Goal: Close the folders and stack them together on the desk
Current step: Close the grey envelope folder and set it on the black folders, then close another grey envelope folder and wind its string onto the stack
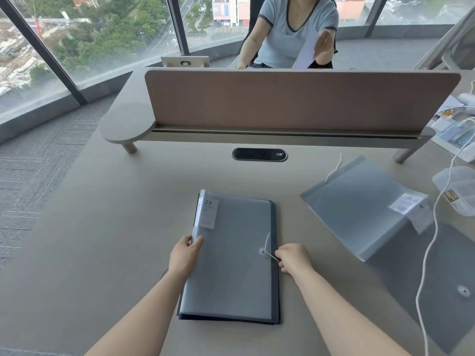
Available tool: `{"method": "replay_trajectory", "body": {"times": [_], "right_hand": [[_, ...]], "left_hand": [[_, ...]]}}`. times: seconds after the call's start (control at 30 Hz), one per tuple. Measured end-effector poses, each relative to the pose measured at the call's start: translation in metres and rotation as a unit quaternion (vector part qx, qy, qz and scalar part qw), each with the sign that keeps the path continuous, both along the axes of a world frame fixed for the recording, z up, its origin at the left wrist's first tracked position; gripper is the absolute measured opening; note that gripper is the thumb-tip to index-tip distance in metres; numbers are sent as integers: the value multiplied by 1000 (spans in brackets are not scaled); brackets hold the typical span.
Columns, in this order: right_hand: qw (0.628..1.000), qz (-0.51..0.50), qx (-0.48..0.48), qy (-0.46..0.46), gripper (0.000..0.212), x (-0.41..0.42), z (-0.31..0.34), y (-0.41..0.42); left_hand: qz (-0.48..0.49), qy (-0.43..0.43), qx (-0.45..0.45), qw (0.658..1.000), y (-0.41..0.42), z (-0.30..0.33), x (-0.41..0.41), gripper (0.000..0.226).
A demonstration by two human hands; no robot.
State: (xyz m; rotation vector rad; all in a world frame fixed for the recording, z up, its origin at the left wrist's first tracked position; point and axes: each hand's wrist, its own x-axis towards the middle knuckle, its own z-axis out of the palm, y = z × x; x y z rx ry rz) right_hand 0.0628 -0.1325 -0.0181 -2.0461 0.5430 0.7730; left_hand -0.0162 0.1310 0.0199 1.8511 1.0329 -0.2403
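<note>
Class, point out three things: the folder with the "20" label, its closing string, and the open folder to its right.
Folder with the "20" label (pixel 231 265), head view: middle of its front cover.
Closing string (pixel 270 255), head view: stretch beside the button.
Open folder (pixel 359 204), head view: middle of its raised cover.

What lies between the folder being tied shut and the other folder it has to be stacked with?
Nothing visible: only bare desk separates the closed folder from the open folder. A thin white string lies by the open folder's far corner.
</note>
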Motion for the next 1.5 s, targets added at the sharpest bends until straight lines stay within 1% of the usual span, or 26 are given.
{"method": "replay_trajectory", "body": {"times": [0.03, 0.07, 0.1, 0.13, 0.2, 0.23, 0.33, 0.47, 0.53, 0.67, 0.8, 0.97, 1.1, 1.2, 1.3, 1.4, 1.5], "right_hand": [[1000, 0, 0, -11, 31, -1, 4, -3], [1000, 1, -7, -19, 27, -1, 3, -8], [1000, -7, -12, -27, 18, -1, 7, -13], [999, -11, -18, -38, 11, 1, 12, -18], [998, -10, -30, -59, 12, 8, 22, -33], [997, -7, -36, -69, 15, 11, 27, -41], [991, 1, -66, -116, 28, 25, 39, -65], [982, 10, -101, -161, 39, 40, 57, -103], [979, 18, -110, -173, 45, 44, 63, -116], [976, 4, -133, -175, 53, 58, 69, -166], [975, 15, -151, -165, 60, 74, 73, -209], [972, 9, -163, -170, 58, 98, 70, -254], [969, 13, -179, -168, 60, 120, 59, -284], [968, 9, -197, -154, 62, 139, 49, -304], [970, 8, -200, -139, 63, 155, 44, -317], [972, 4, -193, -134, 62, 169, 37, -328], [972, 12, -201, -120, 68, 181, 33, -336]], "left_hand": [[-6, 4, 7, 1000, 0, 0, 1, 46], [-9, 9, 23, 1000, 0, 0, 1, 56], [-11, 17, 56, 998, 0, 1, 3, 66], [-12, 20, 98, 995, -2, 4, 5, 69], [-15, -3, 174, 985, -11, 14, 12, 64], [-24, -26, 196, 980, -17, 19, 18, 60], [-67, -75, 220, 970, -46, 33, 42, 52], [-168, -117, 186, 961, -108, 41, 71, 50], [-208, -120, 158, 958, -133, 40, 79, 47], [-302, -120, 113, 939, -204, 33, 96, 44], [-370, -115, 103, 916, -261, 27, 111, 46], [-436, -92, 107, 889, -322, 18, 134, 51], [-483, -77, 124, 863, -359, 10, 148, 64], [-517, -56, 156, 840, -385, -1, 159, 74], [-538, -45, 188, 821, -401, -10, 167, 77], [-540, -42, 211, 814, -412, -22, 173, 80], [-543, -39, 224, 808, -419, -33, 173, 80]]}}
